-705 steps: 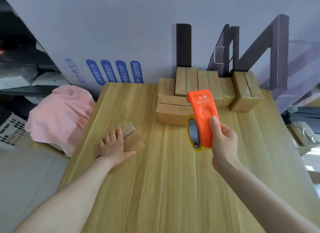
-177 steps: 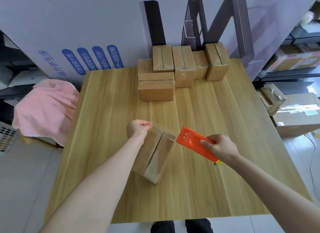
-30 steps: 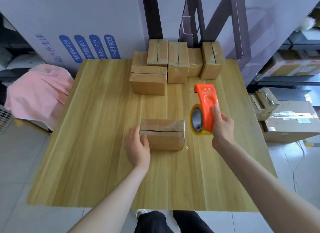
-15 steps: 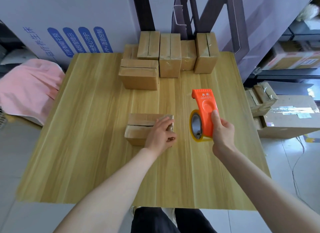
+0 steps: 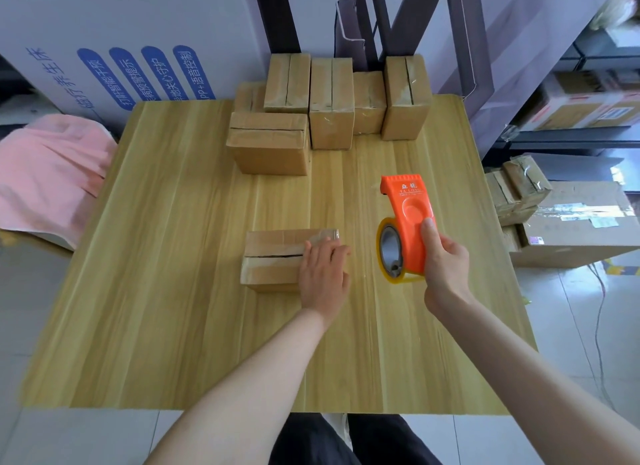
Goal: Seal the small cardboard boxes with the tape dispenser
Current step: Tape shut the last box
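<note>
- Now the box (image 5: 273, 257) lies near the middle of the table (image 5: 173, 291). Its long side runs from 9 to 3 o'clock, and a dark seam shows along its top.
- The left grip (image 5: 323, 277), a bare hand, lies flat and relaxed on the box's 3 o'clock end. Its fingers are straight and press down without curling round anything.
- Clear tape (image 5: 327, 235) glints on the box's top corner, just at 12 o'clock of those fingers.
- The right grip (image 5: 446, 267), also a bare hand, is closed round the orange dispenser (image 5: 408, 219), with the thumb laid up its face.
- The dispenser stands at 3 o'clock of the box, near it but apart. Its cutter end points to 12 o'clock, and the roll (image 5: 391, 253) at its 6 o'clock end faces the box.
- Whether the roll touches the table cannot be told.
- A stack (image 5: 329, 108) of more boxes sits at the table's 12 o'clock edge.
- A pink cloth (image 5: 48, 174) lies off the table at 9 o'clock, and cartons (image 5: 571, 229) sit on the floor at 3 o'clock.
</note>
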